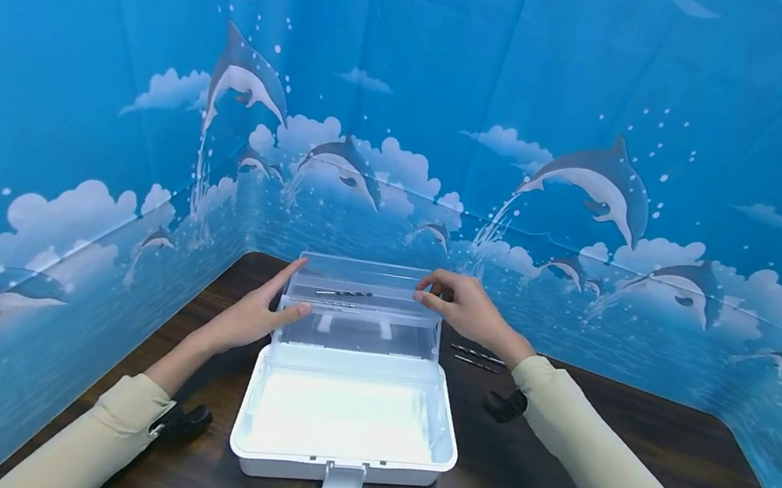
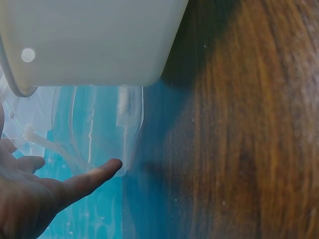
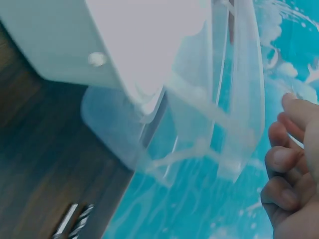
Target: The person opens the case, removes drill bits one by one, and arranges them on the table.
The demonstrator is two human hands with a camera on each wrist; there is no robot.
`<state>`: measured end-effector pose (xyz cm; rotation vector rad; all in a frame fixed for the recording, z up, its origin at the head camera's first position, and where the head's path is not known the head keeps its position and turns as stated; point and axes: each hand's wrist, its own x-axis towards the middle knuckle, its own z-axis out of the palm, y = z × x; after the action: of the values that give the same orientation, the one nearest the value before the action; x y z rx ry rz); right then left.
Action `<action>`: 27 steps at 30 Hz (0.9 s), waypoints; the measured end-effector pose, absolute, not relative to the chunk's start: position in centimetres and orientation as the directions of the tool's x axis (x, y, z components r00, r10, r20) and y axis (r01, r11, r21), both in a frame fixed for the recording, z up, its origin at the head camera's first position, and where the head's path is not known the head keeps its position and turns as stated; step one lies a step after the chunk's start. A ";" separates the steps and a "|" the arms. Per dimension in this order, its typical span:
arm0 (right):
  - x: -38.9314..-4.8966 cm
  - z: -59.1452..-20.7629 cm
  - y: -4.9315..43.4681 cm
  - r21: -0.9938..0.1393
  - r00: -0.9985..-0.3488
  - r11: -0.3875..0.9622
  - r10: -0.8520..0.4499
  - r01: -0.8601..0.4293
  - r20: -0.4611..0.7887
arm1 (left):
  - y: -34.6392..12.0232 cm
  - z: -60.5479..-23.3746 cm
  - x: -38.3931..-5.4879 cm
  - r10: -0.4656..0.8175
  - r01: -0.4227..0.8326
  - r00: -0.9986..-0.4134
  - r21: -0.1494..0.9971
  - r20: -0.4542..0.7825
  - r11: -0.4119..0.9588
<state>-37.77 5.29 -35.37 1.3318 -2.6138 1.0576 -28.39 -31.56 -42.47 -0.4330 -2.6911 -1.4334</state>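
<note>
A white box [image 1: 340, 464] stands with its clear lid [image 1: 371, 273] tipped back and a stepped clear tray unit [image 1: 426, 317] raised above its rear. A dark drill bit [image 1: 353, 294] lies in the upper tray, and thinner bits [image 1: 336, 304] show just below it. My left hand [image 1: 251, 320] is spread at the left side of the trays; one straight finger [image 2: 107, 168] overlaps the clear lid in the left wrist view. At the right end of the upper tray is my right hand [image 1: 465, 304]. Its fingers [image 3: 281, 159] are loosely bent, with nothing visible between them.
On the dark wooden table [image 1: 558, 446], more drill bits [image 1: 477, 353] lie to the right of the box, under the right wrist. A front latch [image 1: 343, 481] hangs down from the box. A blue dolphin-print backdrop [image 1: 411, 112] rises close behind the lid.
</note>
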 end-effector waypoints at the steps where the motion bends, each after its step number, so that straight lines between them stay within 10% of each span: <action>1: -37.8 -35.2 4.8 -0.544 -0.625 0.409 -0.722 -0.733 0.299 | -31.6 -42.5 -28.4 0.215 0.272 -0.959 0.805 0.184 0.527; 27: -39.4 -35.0 -1.0 -0.517 -0.464 0.361 -0.882 -0.776 0.081 | -31.8 -42.8 -28.7 0.217 0.276 -0.958 0.808 0.187 0.521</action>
<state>-39.36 -1.04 -35.02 1.7085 -2.7586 0.8455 -28.70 -31.75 -42.82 -0.4355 -2.6843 -1.4433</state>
